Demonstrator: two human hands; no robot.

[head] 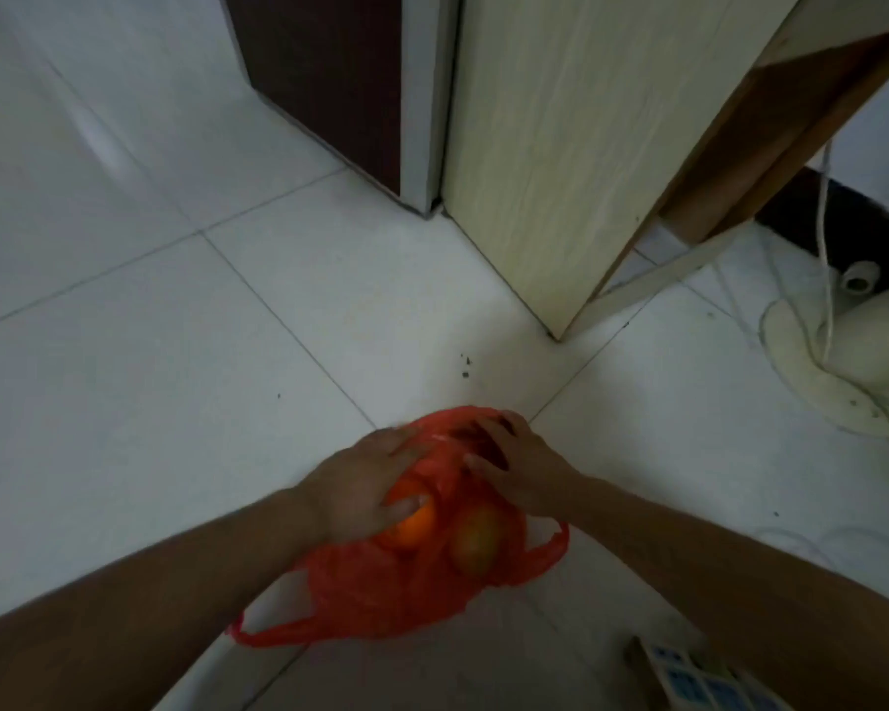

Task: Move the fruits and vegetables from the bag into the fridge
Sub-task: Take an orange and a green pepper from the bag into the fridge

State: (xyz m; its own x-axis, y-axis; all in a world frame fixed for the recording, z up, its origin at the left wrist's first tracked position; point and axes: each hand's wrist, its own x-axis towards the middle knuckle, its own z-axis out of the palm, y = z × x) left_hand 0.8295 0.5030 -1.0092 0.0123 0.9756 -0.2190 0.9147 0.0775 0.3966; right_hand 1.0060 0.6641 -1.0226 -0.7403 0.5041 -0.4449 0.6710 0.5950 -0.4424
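Note:
A red plastic bag lies on the white tiled floor in front of me. My left hand is at the bag's left side, fingers and thumb curled round an orange. A second round fruit, yellowish-red, shows through the plastic to the right of it. My right hand is at the bag's far right edge, fingers curled over the plastic near the opening. A dark fridge side with a grey edge stands at the top, its door not seen open.
A pale wooden cabinet panel stands right of the fridge. A white fan base with a cable lies on the floor at the right. A power strip sits at the bottom right. White floor tiles spread to the left.

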